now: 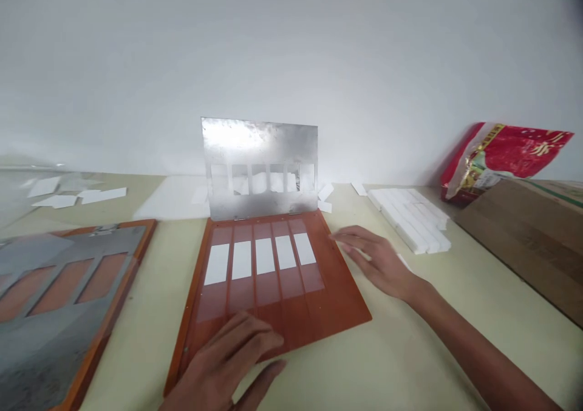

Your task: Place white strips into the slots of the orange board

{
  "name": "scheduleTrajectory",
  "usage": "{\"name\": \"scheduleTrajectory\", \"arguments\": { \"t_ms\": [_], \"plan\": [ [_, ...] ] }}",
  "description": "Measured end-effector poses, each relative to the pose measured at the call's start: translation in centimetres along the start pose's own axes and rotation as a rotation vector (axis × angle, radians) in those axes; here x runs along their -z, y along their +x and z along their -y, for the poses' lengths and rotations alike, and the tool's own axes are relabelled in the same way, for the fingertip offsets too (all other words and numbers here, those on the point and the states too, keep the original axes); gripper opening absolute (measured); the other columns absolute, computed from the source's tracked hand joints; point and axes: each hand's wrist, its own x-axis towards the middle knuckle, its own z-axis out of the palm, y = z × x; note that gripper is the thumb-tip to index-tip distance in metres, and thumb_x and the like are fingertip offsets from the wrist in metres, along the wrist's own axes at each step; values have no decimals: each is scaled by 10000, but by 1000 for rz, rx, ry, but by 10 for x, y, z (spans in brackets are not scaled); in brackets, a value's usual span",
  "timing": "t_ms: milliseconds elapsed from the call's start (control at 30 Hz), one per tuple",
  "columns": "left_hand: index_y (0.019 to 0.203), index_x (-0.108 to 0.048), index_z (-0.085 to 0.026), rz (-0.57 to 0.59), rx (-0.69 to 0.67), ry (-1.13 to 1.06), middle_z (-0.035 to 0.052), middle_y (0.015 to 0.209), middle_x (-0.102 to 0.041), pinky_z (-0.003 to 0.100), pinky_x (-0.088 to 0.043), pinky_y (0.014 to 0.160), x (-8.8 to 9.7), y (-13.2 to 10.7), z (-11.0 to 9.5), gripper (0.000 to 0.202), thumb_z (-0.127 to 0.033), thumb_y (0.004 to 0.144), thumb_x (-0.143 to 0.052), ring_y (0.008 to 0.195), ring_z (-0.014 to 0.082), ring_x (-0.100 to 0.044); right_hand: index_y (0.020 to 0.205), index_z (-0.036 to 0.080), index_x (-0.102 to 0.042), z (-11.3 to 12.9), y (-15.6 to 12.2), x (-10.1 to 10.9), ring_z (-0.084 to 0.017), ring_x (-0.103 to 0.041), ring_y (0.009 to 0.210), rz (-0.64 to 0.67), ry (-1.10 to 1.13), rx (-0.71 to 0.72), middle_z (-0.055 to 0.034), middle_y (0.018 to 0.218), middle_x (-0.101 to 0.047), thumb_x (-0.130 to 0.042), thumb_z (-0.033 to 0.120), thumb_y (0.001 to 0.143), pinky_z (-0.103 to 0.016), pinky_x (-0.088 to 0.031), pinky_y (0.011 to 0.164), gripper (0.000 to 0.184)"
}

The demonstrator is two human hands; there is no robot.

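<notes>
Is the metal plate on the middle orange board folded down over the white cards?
No, the metal plate stands raised at the far edge of the orange board, behind the five white cards.

Soft light; glare on upright metal plate [260, 147]; upper-right corner dark; edges stretched.

Free tabletop [157, 295] between metal-topped board [59, 341] and orange board [319, 317], upright metal plate [262, 147] blocking the far side, white strips [410, 220] and cardboard box [523, 235] limiting room at right
</notes>
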Motion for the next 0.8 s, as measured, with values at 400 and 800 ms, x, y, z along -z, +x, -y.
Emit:
{"name": "scheduleTrajectory", "arguments": {
  "t_ms": [400, 800],
  "plan": [
    [941, -690, -134, 493, -15, 480, 97, 994, -643, 413, -485, 877, -12, 91, -12, 109, -209, 911, -618, 1032, 278, -562, 1136, 214, -739, -23, 41, -51, -205, -537, 1191, -32, 159, 277, -74, 1280, -613, -443, 329, 1049, -384, -409, 1068, 329],
    [928, -642, -150, 524, -86, 537, 91, 1031, -619, 481, -488, 948, -37, 117, -7, 138, -234, 934, -533, 1079, 285, -531, 1053, 213, -768, -36, 40, -58, -220, -521, 1168, -71, 154, 289, -53, 1256, -648, -462, 336, 1043, -423, -396, 1065, 329]
  ]
}}
